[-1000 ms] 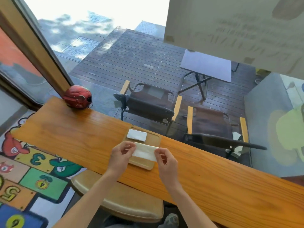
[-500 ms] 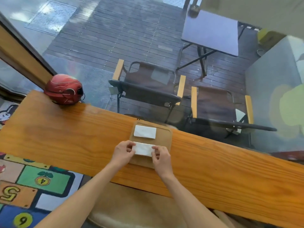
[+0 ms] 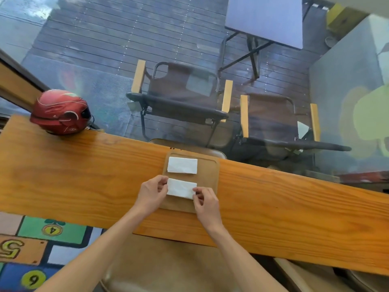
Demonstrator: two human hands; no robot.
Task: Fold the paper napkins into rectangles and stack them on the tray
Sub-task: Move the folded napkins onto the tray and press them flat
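Note:
A brown wooden tray [image 3: 210,178] lies on the wooden counter in front of me. One folded white napkin [image 3: 182,165] rests flat at the tray's far end. A second folded white napkin [image 3: 180,188] lies on the near half of the tray. My left hand [image 3: 152,192] pinches its left edge. My right hand [image 3: 205,202] pinches its right near corner. The two napkins lie side by side, apart, not stacked.
A red helmet [image 3: 60,112] sits at the counter's far left edge by the window. The long wooden counter [image 3: 84,178] runs left to right against the glass. A padded stool [image 3: 168,270] stands below me, beside a numbered play mat [image 3: 31,249].
The camera has tilted down and drawn closer. The held napkin has come down from above the tray to lie flat on its near half, with both hands still on its ends.

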